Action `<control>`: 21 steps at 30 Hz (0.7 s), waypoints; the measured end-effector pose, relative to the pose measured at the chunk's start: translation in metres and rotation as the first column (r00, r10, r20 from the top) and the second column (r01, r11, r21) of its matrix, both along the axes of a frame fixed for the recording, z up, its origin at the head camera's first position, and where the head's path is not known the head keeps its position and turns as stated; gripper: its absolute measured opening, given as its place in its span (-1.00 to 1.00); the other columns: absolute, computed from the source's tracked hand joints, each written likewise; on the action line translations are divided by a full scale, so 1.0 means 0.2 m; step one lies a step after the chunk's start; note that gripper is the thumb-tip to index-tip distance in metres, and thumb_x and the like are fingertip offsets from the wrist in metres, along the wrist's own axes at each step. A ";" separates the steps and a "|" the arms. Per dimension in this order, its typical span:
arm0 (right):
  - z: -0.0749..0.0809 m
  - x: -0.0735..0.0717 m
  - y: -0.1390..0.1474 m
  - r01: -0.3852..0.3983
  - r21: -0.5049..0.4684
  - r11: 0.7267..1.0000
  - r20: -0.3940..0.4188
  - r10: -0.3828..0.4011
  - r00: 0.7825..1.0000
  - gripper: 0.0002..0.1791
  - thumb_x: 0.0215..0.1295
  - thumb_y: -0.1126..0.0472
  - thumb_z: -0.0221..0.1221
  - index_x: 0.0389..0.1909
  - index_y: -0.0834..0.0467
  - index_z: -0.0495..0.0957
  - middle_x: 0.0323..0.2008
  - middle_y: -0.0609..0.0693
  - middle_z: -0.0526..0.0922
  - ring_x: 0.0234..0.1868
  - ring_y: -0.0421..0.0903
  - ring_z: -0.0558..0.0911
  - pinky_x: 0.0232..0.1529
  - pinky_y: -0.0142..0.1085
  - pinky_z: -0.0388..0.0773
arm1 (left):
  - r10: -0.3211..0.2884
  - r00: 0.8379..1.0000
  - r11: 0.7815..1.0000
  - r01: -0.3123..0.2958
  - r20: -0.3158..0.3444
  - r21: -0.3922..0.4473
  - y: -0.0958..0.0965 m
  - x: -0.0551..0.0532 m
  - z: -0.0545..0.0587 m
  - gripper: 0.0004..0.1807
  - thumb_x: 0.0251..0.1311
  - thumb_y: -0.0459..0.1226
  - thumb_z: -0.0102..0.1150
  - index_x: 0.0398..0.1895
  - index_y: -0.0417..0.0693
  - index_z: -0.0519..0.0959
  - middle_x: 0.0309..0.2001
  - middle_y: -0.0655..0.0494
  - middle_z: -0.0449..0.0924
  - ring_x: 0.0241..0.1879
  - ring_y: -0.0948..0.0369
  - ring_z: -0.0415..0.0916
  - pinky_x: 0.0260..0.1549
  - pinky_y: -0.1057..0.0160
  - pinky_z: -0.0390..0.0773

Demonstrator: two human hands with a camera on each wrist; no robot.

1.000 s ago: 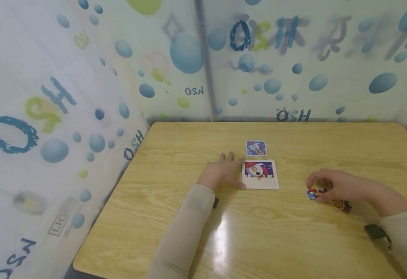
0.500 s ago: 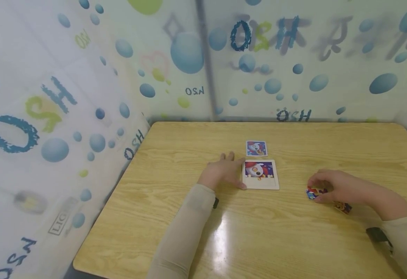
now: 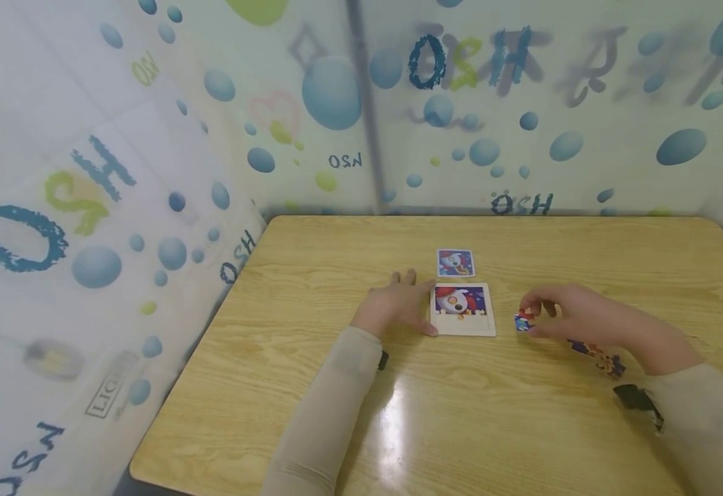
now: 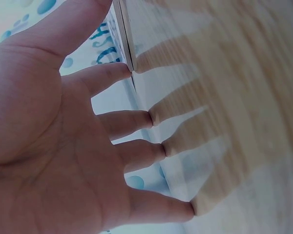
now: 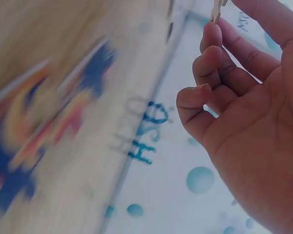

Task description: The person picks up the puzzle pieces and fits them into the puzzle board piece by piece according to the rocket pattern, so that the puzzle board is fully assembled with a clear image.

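Observation:
My left hand [image 3: 399, 301] lies with spread, straight fingers at the left edge of a white-framed puzzle board [image 3: 463, 326]; thumb and index finger touch its side. The board's upper part shows a white cartoon face in red on purple, its lower strip bare and pale. In the left wrist view the fingertips of the left hand [image 4: 88, 146] rest on the table. My right hand [image 3: 591, 317] pinches a blue and red puzzle piece [image 3: 524, 321] between thumb and fingers, right of the board. The right wrist view shows only the edge of that puzzle piece [image 5: 216, 10].
Behind the board lies a small square picture card [image 3: 455, 263] with the same cartoon figure. Loose puzzle pieces [image 3: 609, 362] lie on the wooden table [image 3: 491, 427] beneath the right forearm. Patterned walls [image 3: 312, 172] border the table at the back and left.
My right hand has moved left and away from the loose pieces, carrying the blue and red puzzle piece toward the board. The left hand and the board have stayed put.

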State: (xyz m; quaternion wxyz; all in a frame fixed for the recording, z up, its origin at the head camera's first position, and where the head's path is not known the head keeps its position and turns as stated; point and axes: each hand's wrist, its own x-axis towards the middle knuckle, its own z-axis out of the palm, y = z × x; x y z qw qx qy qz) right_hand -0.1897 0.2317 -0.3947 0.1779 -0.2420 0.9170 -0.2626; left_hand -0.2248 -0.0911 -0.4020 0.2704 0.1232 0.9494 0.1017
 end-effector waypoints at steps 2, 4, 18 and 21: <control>0.02 -0.01 -0.04 -0.012 0.007 1.000 -0.020 0.012 1.000 -0.57 0.36 -0.06 0.43 0.10 0.09 0.66 -0.12 -0.12 0.67 -0.16 -0.13 0.49 -0.33 -0.35 0.49 | -0.003 1.000 1.000 0.003 -0.001 -0.001 0.00 0.00 0.00 0.14 0.16 0.24 0.48 0.73 0.50 0.01 0.79 0.02 -0.31 0.76 -0.17 -0.38 0.52 -0.64 -0.09; 0.03 -0.02 -0.08 -0.022 0.015 1.000 -0.028 0.023 0.999 -0.57 0.36 -0.07 0.43 0.10 0.07 0.66 -0.12 -0.13 0.67 -0.15 -0.13 0.50 -0.31 -0.34 0.51 | -0.006 1.000 1.000 0.006 -0.003 -0.001 0.00 0.00 0.00 0.14 0.16 0.25 0.47 0.73 0.50 0.01 0.79 0.02 -0.31 0.76 -0.17 -0.39 0.51 -0.65 -0.09; 0.07 -0.12 -0.32 -0.080 -0.002 0.997 -0.035 0.080 0.996 -0.58 0.35 0.01 0.45 0.11 0.15 0.69 -0.17 -0.09 0.68 -0.20 -0.11 0.49 -0.27 -0.28 0.48 | -0.032 0.999 0.999 0.032 -0.030 -0.014 -0.01 0.00 -0.02 0.18 0.14 0.30 0.46 0.74 0.48 -0.02 0.79 0.00 -0.31 0.76 -0.18 -0.37 0.49 -0.67 -0.06; 0.06 -0.14 -0.36 -0.086 -0.016 0.996 -0.022 0.085 0.996 -0.60 0.34 0.03 0.46 0.08 0.14 0.69 -0.21 -0.08 0.67 -0.23 -0.11 0.49 -0.30 -0.28 0.48 | -0.039 0.999 0.999 0.038 -0.030 -0.026 -0.01 -0.01 -0.02 0.18 0.14 0.32 0.44 0.74 0.49 -0.02 0.79 0.00 -0.29 0.76 -0.18 -0.35 0.49 -0.66 -0.02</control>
